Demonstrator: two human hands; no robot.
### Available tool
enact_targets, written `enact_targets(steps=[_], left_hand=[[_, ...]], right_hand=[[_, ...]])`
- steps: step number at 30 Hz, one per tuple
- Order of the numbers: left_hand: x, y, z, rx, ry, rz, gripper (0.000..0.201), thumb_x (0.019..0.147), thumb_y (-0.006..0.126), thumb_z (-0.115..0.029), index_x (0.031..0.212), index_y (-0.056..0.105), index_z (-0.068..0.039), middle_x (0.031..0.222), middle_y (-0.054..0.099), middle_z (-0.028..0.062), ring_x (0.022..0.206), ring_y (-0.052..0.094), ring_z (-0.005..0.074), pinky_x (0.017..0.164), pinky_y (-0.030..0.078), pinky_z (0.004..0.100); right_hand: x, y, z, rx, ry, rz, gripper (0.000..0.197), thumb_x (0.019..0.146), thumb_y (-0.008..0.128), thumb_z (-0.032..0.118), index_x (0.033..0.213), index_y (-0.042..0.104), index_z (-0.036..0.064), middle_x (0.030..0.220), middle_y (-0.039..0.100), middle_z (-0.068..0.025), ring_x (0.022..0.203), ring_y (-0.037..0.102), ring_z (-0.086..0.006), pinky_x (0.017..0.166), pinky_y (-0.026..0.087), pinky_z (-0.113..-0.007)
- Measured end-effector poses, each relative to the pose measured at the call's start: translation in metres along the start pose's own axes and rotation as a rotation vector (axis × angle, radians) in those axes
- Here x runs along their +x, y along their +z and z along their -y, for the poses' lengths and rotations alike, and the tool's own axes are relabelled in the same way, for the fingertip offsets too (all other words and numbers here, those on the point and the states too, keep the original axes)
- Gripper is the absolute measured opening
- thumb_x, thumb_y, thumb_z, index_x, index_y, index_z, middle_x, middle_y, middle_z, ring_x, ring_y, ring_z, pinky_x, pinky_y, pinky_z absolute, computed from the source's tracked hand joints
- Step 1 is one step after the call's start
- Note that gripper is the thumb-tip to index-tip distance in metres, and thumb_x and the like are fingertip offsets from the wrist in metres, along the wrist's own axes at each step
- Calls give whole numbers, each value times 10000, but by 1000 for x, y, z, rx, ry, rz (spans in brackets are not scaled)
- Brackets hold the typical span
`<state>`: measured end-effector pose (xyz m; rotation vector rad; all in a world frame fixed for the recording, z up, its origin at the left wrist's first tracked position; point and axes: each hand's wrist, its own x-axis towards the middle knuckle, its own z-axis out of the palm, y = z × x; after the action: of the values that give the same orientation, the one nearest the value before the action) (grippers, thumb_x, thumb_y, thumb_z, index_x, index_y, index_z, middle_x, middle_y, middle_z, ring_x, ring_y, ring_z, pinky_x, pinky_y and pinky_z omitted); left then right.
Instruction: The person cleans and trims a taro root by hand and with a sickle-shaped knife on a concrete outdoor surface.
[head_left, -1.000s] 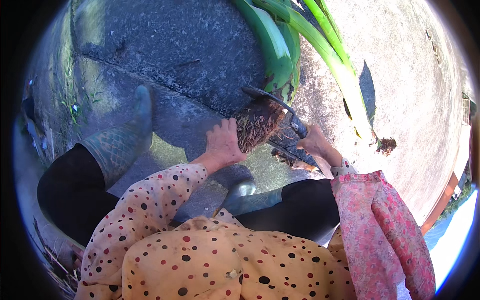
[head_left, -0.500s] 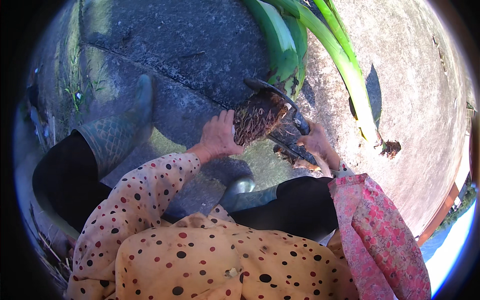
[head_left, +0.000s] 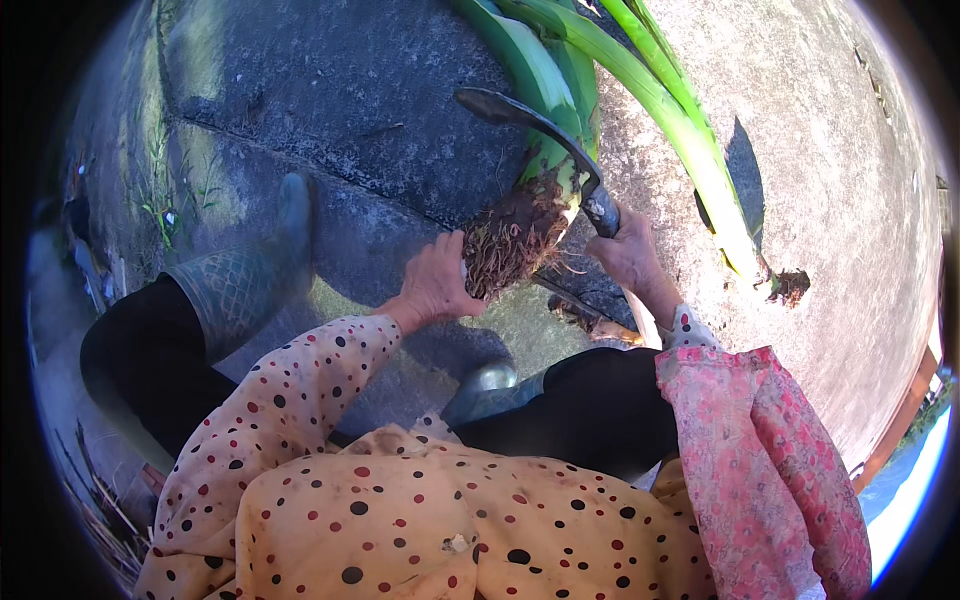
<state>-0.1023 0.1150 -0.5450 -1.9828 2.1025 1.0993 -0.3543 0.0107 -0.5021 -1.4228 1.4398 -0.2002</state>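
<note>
My left hand [head_left: 437, 280] is closed on the near end of a brown, hairy root mass [head_left: 518, 230]. This belongs to a thick-stemmed green plant [head_left: 545, 85] that lies pointing away from me. Some of my left fingers are hidden behind the roots. In my right hand [head_left: 632, 255] is the handle of a sickle [head_left: 600, 212], gripped tightly. Its dark curved blade [head_left: 525, 112] arches over the plant, above where the green stem meets the roots. Whether the blade touches the stem, I cannot tell.
A second long green plant [head_left: 690, 120] lies to the right, ending in a small root clump [head_left: 792, 288]. Brown scraps [head_left: 600, 325] lie near my right knee. My boots [head_left: 240, 270] rest on the concrete ground [head_left: 330, 80], where a crack runs. Weeds [head_left: 160, 200] grow at left.
The sickle has lifted away from the root mass, its blade swinging up and left over the stem. My right hand has risen slightly. The left hand keeps its hold on the roots.
</note>
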Motion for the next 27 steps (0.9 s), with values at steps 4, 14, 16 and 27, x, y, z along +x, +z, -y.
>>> enact_targets(steps=[4, 14, 16, 27], left_hand=[[1, 0, -3, -6, -35, 34, 932, 495, 729, -403, 1219, 330, 28, 1079, 448, 192, 957, 500, 362, 828, 433, 423], [2, -5, -24, 35, -51, 41, 885, 502, 726, -367, 1199, 337, 15, 1073, 448, 185, 962, 492, 362, 824, 425, 433], [3, -12, -19, 6, -74, 121, 1004, 477, 750, -376, 1260, 301, 65, 1143, 438, 214, 988, 493, 378, 862, 421, 430], [-5, 5, -4, 0, 75, -91, 901, 480, 754, -388, 1149, 357, 67, 1040, 453, 208, 887, 508, 365, 772, 447, 425]], right_hand=[[-42, -10, -41, 98, 142, -11, 205, 598, 598, 67, 790, 549, 16, 573, 459, -3, 531, 428, -101, 515, 384, -265], [-38, -13, -96, -319, 322, 8, 199, 606, 615, 103, 758, 565, -15, 629, 551, -134, 618, 557, -220, 617, 446, -347], [-33, -25, -75, -252, 362, 136, 175, 595, 616, 85, 721, 562, -23, 633, 573, -155, 636, 589, -242, 626, 455, -365], [3, -70, -4, -270, 383, 380, 109, 569, 599, -49, 642, 521, -68, 498, 505, -108, 423, 528, -185, 361, 382, -313]])
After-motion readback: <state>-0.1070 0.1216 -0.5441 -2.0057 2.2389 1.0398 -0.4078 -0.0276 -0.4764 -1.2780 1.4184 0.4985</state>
